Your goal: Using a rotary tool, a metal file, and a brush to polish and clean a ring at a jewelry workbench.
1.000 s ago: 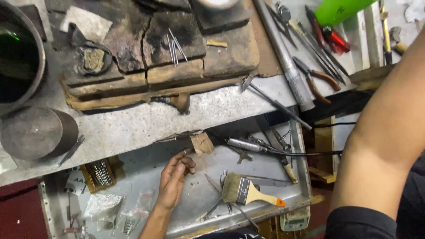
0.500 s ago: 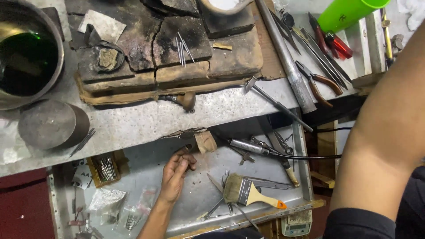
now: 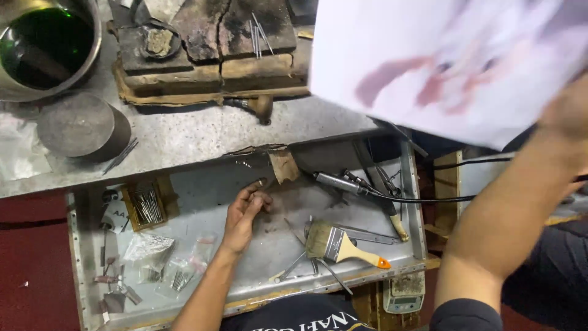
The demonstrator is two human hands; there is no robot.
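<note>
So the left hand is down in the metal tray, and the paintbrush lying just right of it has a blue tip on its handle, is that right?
Not quite. In the head view the left hand does rest in the metal tray, and the paintbrush lies just to its right, but the tip of the handle is orange, not blue.

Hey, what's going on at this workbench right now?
A person is working over a metal drawer tray under a scorched bench. Their left hand rests inside the tray, fingers curled, near a torn scrap of leather. Whether it holds anything is unclear. Their right hand lifts a blurred white sheet over the bench. A paintbrush lies in the tray.
</note>
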